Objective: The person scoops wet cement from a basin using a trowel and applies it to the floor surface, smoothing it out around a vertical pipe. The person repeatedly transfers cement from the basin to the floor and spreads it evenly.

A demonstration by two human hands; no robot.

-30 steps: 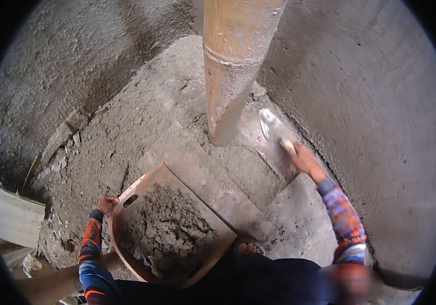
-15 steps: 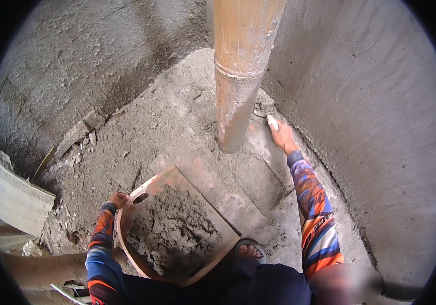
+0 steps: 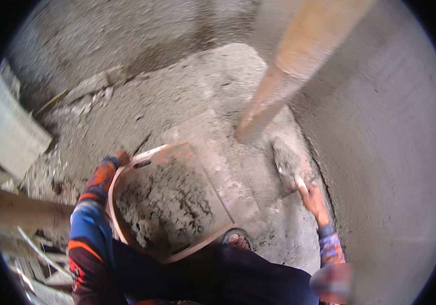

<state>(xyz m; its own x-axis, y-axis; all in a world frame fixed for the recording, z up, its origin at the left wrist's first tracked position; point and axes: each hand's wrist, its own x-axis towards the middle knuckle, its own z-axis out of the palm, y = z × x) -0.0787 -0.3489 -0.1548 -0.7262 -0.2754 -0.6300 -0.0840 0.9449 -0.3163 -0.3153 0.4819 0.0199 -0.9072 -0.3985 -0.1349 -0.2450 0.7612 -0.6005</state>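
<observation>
My right hand (image 3: 313, 199) is closed round the pale handle of a trowel (image 3: 299, 182). Grey wet mortar (image 3: 285, 154) lies on its blade, just above the floor on the right. At the left, my left hand (image 3: 122, 157) grips the upper left rim of a shallow pinkish tray (image 3: 219, 208), beside its slotted handle hole; the fingers are partly hidden. This tray has one curved side and straight edges, and a heap of mortar (image 3: 162, 208) fills much of it.
A bamboo pole (image 3: 286, 76) stands on the rough floor (image 3: 192, 86) between the tray and the smooth right wall (image 3: 390, 127). My sandalled foot (image 3: 238, 240) is at the tray's lower right corner. A pale curved panel (image 3: 14, 127) and a horizontal pole (image 3: 25, 208) lie left.
My right hand has drawn the trowel back from beside the pole's base toward me, with mortar on the blade. The view has tilted; my left hand stays at the tray rim.
</observation>
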